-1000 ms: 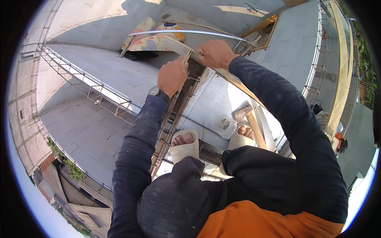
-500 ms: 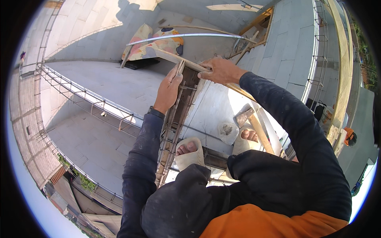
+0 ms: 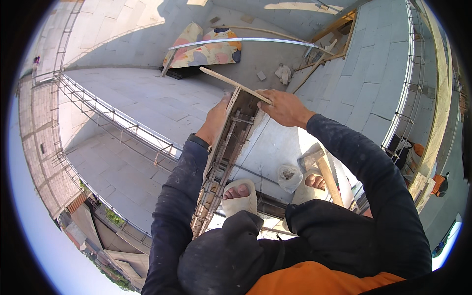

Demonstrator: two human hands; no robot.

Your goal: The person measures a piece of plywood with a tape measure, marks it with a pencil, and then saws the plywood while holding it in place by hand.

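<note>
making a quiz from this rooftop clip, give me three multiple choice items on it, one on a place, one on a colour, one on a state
1. Where does the hammer lie?
A. beside the person's right foot
B. on the patterned sheet by the far wall
C. in the left hand

2. What colour is the garment at the lower edge of the picture?
A. white
B. orange
C. green

3. How do the two hands stand at the formwork column?
A. both hang clear of it
B. only the right touches it
C. the left hand presses its side board, the right hand rests at its top by the wooden strip

Answers:
1. A, the hammer's head and wooden handle lie next to the right foot.
2. B, the orange garment shows below the dark sleeves.
3. C, the left hand lies flat on the board, and the right hand sits at the top by the wooden strip.
</note>
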